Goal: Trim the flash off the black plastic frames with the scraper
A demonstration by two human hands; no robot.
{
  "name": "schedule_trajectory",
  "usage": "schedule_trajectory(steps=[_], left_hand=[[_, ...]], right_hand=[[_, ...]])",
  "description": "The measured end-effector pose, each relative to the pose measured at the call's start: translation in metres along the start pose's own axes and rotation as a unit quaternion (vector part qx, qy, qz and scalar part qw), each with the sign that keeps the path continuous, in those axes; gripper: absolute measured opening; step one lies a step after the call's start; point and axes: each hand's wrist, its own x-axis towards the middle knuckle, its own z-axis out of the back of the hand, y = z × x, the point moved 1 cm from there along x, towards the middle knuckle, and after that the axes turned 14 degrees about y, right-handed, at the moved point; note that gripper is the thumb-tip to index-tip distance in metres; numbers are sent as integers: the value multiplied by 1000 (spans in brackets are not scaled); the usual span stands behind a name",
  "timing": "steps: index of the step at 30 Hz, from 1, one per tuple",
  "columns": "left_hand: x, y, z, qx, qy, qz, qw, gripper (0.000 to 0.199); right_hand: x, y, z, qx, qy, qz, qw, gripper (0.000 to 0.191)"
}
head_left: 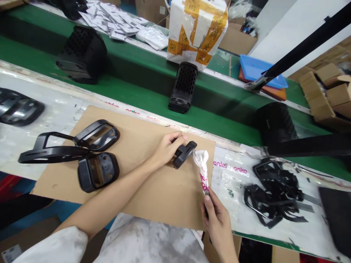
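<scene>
My left hand [170, 148] is closed on a small black plastic part [184, 155] with a raised, slotted crosspiece. That part rests on the sheet of brown cardboard [142, 204]. To its right, my right hand [216, 219] grips the dark handle of what looks like a hammer [202, 168]. White plastic with pink lettering wraps its head and upper shaft. The wrapped head is close beside the black part, with a small gap between them. Left of my left forearm, several black plastic frames [98, 171] lie on the cardboard.
Beyond the cardboard runs a green conveyor [142, 98] carrying black perforated housings [183, 87]. Thin black frames and strips [274, 193] are heaped at right. A taped white box [196, 29] and a blue tray [263, 69] stand behind. A dark post [301, 44] slants at upper right.
</scene>
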Motion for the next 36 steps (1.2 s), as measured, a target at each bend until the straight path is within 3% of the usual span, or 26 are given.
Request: schedule_trajectory(steps=[3, 6, 10, 13, 15, 19, 25, 27, 31, 36], left_hand=[[-3, 6, -9, 58, -55, -24, 996, 43], [-3, 10, -14, 48, -60, -22, 997, 44], [-1, 13, -15, 33, 17, -11, 999, 51], [1, 14, -12, 66, 89, -1, 994, 55], [1, 14, -11, 71, 96, 0, 993, 56], [2, 12, -13, 55, 60, 1, 997, 56], [-1, 4, -25, 105, 67, 18, 992, 53], [-3, 4, -28, 127, 59, 21, 990, 53], [-5, 6, -32, 153, 40, 27, 987, 53], [-3, 5, -35, 142, -4, 23, 990, 50]], right_hand=[[-5, -10, 2, 43, -2, -54, 998, 64], [-6, -13, 0, 46, 16, -73, 996, 69], [0, 2, 4, -61, 77, -50, 994, 71], [2, 18, 13, -186, 66, -9, 980, 65], [1, 24, 16, -212, 56, 15, 975, 61], [2, 16, 10, -148, 53, 14, 987, 63], [3, 6, 15, -63, 65, -42, 995, 71], [-2, 9, 17, -22, 32, -43, 998, 69], [-7, 16, 7, 11, -71, 25, 997, 58], [4, 17, 7, -133, 67, -21, 989, 57]])
